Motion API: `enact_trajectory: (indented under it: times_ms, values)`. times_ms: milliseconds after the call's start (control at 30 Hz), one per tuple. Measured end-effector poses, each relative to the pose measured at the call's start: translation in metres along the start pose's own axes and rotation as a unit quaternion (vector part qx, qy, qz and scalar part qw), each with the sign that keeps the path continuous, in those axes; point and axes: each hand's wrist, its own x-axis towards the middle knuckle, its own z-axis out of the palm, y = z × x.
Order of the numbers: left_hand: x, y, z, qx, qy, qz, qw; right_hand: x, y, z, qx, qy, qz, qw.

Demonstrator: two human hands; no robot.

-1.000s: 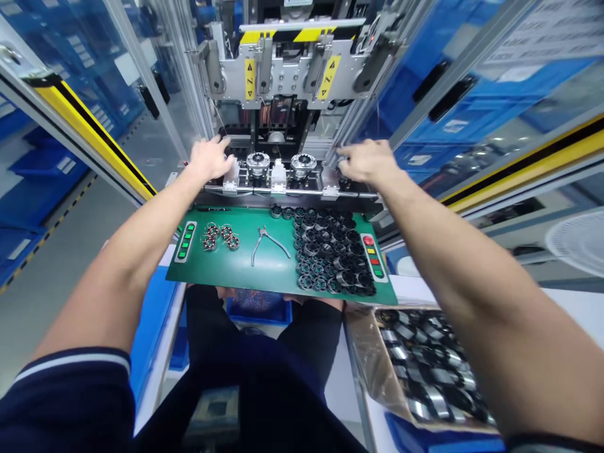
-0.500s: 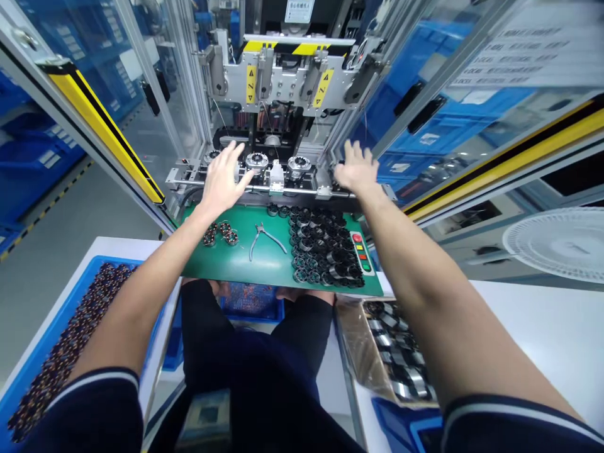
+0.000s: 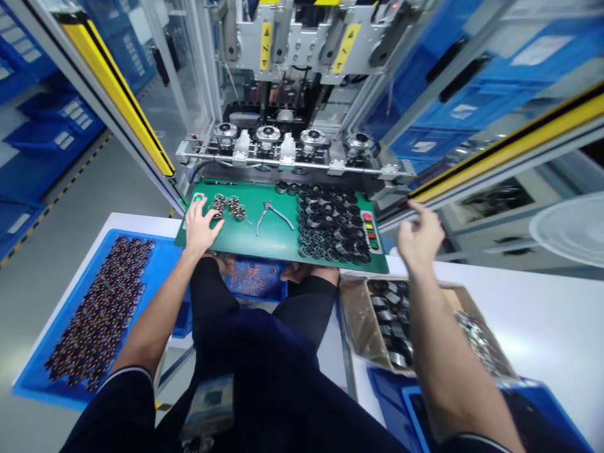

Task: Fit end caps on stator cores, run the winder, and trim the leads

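Observation:
My left hand [image 3: 200,228] is over the left end of the green work surface [image 3: 278,242], fingers apart and holding nothing. Its fingertips are by a green button [image 3: 198,197] and beside several copper-wound motor stators [image 3: 233,205]; contact with either is unclear. My right hand [image 3: 419,239], slightly blurred, is in the air off the surface's right end, above a cardboard box [image 3: 356,311]. Its fingers are partly bent but apart, with nothing seen in them. Wire cutters [image 3: 274,216] with blue-grey handles lie spread mid-surface, left of rows of black ring-shaped parts [image 3: 325,220].
Behind the surface runs a machine rail [image 3: 264,161] with several round fixtures holding parts. A button panel [image 3: 371,231] sits at the surface's right end. On the left, a blue tray [image 3: 165,251] carries many stators. Yellow-edged frame posts [image 3: 117,94] flank the machine.
Both hands have drawn back from the machine rail: the left down to the surface's left end, the right outward past its right end. The view has tilted down, uncovering the fixtures.

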Motion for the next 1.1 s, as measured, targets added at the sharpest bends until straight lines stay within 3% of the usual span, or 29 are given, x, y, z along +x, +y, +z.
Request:
enact_trajectory:
  times_ms: [100, 167, 300, 400, 500, 633, 700, 767, 833, 933, 1000, 1033, 1100]
  values:
    - [0.006, -0.002, -0.001, -0.053, 0.026, 0.009, 0.998, -0.070, 0.038, 0.017, -0.005, -0.009, 0.046, 0.999]
    - [0.002, -0.003, -0.002, -0.087, 0.081, 0.008, 0.993, -0.100, 0.051, 0.026, -0.006, -0.022, 0.057, 0.998]
    - [-0.036, 0.007, 0.003, -0.153, 0.217, -0.018, 0.964, -0.124, 0.054, 0.034, -0.012, -0.043, 0.059, 0.997]
    - [-0.088, 0.029, 0.012, -0.213, 0.255, -0.030, 0.943, -0.122, 0.050, 0.029, -0.019, -0.067, 0.054, 0.996]
    - [-0.140, 0.056, 0.014, -0.269, 0.205, -0.028, 0.941, -0.116, 0.049, 0.014, -0.023, -0.095, 0.033, 0.995]
    - [-0.183, 0.082, -0.002, -0.322, 0.064, 0.012, 0.945, -0.120, 0.042, -0.009, -0.012, -0.100, -0.007, 0.995]
    - [-0.193, 0.089, -0.012, -0.324, 0.003, 0.028, 0.946, -0.141, 0.027, -0.011, 0.008, -0.054, -0.017, 0.998]
    - [-0.199, 0.094, -0.018, -0.338, -0.050, 0.045, 0.939, -0.181, -0.001, -0.009, 0.095, -0.026, -0.021, 0.995]
    - [-0.201, 0.099, -0.019, -0.356, -0.099, 0.077, 0.926, -0.229, -0.039, -0.005, 0.292, -0.093, -0.008, 0.952]
    - [-0.200, 0.108, -0.013, -0.379, -0.157, 0.142, 0.901, -0.286, -0.097, 0.001, 0.492, -0.318, 0.036, 0.810]
    - [-0.199, 0.115, -0.008, -0.391, -0.184, 0.182, 0.883, -0.301, -0.121, 0.004, 0.537, -0.408, 0.055, 0.736]
    - [-0.198, 0.117, -0.008, -0.393, -0.185, 0.195, 0.879, -0.302, -0.127, 0.004, 0.543, -0.430, 0.064, 0.718]
    - [-0.195, 0.119, -0.010, -0.367, -0.152, 0.223, 0.890, -0.297, -0.132, 0.002, 0.540, -0.433, 0.083, 0.716]
